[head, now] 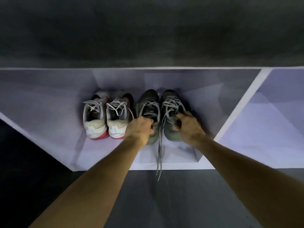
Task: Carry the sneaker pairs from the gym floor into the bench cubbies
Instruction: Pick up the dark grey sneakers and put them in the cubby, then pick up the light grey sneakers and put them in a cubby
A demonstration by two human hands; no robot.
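Dim gym, dark floor point(181, 203) below, pale lilac bench cubby point(172, 166) straight ahead under a dark bench top.

Left fingers point(152, 125) hooked into the collar of the left dark sneaker point(148, 102), thumb clamped against its heel: a firm grasp, left hand point(139, 127) closed round the back of the shoe. Right fingers point(181, 115) likewise curled into the mouth of the right dark sneaker point(171, 102), thumb pressed on the outer heel, right hand point(189, 127) gripping it. Both forearms stretched forward from the lower corners.

Dark pair inside the cubby, toes toward the back wall, the two shoes close side by side, heels near the front. Whether soles rest fully on the cubby floor or hang a touch above it: cannot tell. One long grey lace point(159, 155) trailing from between the shoes, out over the front lip and down toward the floor.

Just left, in the same compartment: white pair with red soles point(105, 119), already parked, right shoe of it almost touching the left dark sneaker. Divider point(238, 106) to the right, second compartment beyond it.

Step in hand, by judgement: setting down the second pair. Next: seat both soles flat, unhook fingers without dragging the heels back out, tuck the loose lace inside so nothing snags on withdrawal, then back to the floor for any remaining pair.
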